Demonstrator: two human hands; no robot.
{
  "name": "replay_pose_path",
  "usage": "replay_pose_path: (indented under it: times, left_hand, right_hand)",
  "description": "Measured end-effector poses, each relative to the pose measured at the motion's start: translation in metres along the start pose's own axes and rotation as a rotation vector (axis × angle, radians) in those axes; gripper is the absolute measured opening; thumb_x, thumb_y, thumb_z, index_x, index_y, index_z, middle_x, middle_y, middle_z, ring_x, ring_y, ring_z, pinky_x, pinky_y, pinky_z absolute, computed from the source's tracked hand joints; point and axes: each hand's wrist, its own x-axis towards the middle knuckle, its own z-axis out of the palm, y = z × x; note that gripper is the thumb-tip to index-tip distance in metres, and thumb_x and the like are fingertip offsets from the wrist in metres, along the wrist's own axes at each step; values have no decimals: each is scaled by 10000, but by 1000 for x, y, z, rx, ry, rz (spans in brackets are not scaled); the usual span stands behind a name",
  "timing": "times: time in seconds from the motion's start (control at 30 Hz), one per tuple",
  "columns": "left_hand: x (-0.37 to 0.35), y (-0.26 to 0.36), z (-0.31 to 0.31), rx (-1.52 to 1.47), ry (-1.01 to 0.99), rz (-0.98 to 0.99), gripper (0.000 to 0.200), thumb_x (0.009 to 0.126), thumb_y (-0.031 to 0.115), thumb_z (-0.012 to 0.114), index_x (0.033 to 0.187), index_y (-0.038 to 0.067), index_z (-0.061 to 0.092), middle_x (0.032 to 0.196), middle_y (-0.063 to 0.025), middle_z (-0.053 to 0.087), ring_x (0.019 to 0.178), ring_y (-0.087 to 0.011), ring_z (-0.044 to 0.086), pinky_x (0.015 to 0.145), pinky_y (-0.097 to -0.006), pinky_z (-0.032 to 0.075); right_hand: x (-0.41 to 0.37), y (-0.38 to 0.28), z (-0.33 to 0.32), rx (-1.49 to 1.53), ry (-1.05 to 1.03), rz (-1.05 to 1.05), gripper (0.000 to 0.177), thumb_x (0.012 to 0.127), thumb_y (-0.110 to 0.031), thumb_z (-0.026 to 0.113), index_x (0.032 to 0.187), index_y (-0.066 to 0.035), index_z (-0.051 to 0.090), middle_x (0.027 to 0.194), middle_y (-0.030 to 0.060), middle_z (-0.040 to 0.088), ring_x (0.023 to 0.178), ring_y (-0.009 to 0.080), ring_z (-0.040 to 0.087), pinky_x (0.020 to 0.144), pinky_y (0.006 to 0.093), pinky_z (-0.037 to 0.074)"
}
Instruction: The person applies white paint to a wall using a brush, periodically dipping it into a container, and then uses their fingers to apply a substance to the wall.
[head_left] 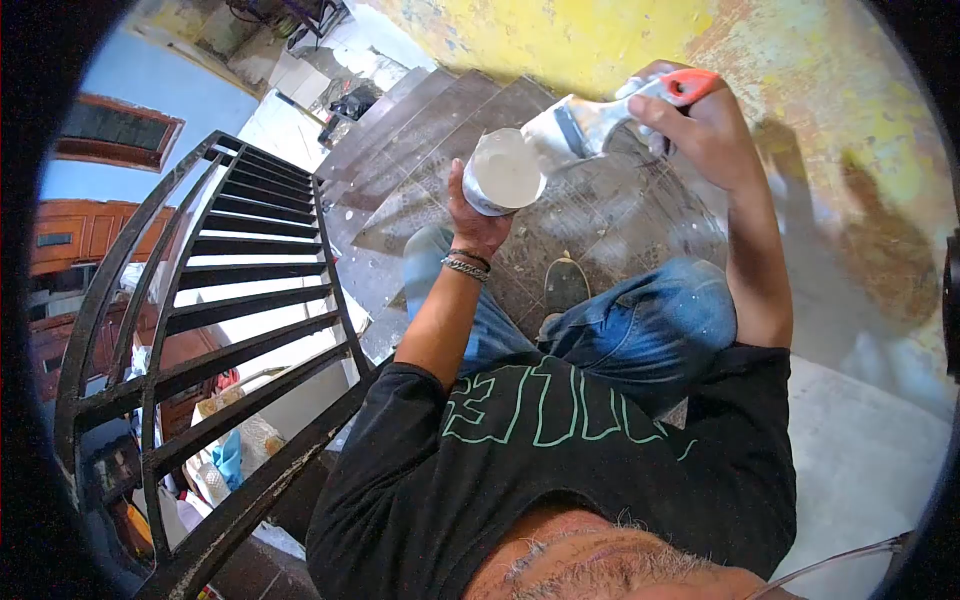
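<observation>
Stairs (400, 135): tiled, white-spotted
Wall (560, 35): one, patchy yellow
Railing (250, 273): one, black
Left hand (482, 228): curled around one white cup (506, 175)
Right hand (708, 130): clamped on one brush (592, 125), bristles (550, 138) beside the cup

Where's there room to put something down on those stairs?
The brown tiled steps look bare, just paint-spotted, between the black railing and the left hand. It's crowded behind the railing, among jumbled things, and tight where the paintbrush comes right up to the white tub.
</observation>
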Motion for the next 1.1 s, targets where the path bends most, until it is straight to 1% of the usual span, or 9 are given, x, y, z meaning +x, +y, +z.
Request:
replay_pose_path:
  times: [0.17,0.27,0.33,0.47,0.57,0.8,0.87,1.0,1.1]
  left_hand:
    - [-1,-2,0,-3,36,-38,610,738,551,371,1135,90,410,1080,-88,477,977,-252,472,798,-409,387]
    - [-1,0,2,-60,-7,-46,615,754,537,372,1141,60,403,1101,-108,472,1003,-265,466,840,-419,370]
    - [0,2,1,-91,-39,-42,617,755,535,372,1142,55,402,1102,-113,471,1007,-267,464,842,-420,368]
    - [0,8,1,-16,-18,1,615,761,516,380,1131,26,405,1092,-120,479,1001,-266,470,848,-397,372]
    - [4,10,-4,-54,-43,9,609,762,506,390,1112,8,417,1066,-118,497,987,-257,481,845,-377,379]
    - [15,1,-19,6,-40,18,633,753,514,382,1125,3,402,1099,-136,465,1007,-265,456,868,-381,347]
    - [15,-2,-18,81,-37,21,624,751,520,377,1122,19,414,1084,-119,480,997,-251,466,858,-376,355]
    - [19,-8,-25,48,47,-3,607,748,533,367,1120,57,429,1072,-89,495,987,-235,475,843,-363,368]
    - [22,-13,-29,41,67,-34,599,744,534,376,1121,72,432,1078,-86,493,1000,-236,466,842,-380,366]
  right_hand:
    - [-7,-4,5,-82,-47,-311,164,723,-153,557,804,-11,574,579,31,529,536,105,493,508,247,389]
    - [-8,-11,10,-198,-289,-515,227,642,-75,617,856,-15,571,691,90,563,571,194,529,539,275,405]
    - [-13,-17,13,-403,-458,-400,286,597,-81,635,873,-35,579,713,115,559,601,240,537,565,291,410]
    - [-15,-17,11,-286,-583,-135,383,614,-146,654,967,-50,543,638,103,537,562,210,519,540,285,401]
    - [-15,-13,4,-59,-767,-115,424,659,-204,622,1033,-57,487,610,101,516,539,194,498,515,280,389]
    - [-36,9,7,-329,-560,210,302,750,-208,482,1009,-61,432,621,121,491,542,218,474,517,310,372]
    - [-44,17,5,-531,-463,135,283,745,-209,474,976,-49,445,686,178,526,639,308,521,566,370,388]
    - [-56,22,-12,-561,-422,91,254,756,-208,464,949,-43,473,660,170,521,614,285,513,567,356,385]
    - [-60,24,-21,-357,-458,312,249,776,-247,467,900,-35,508,659,151,519,590,262,496,557,342,380]
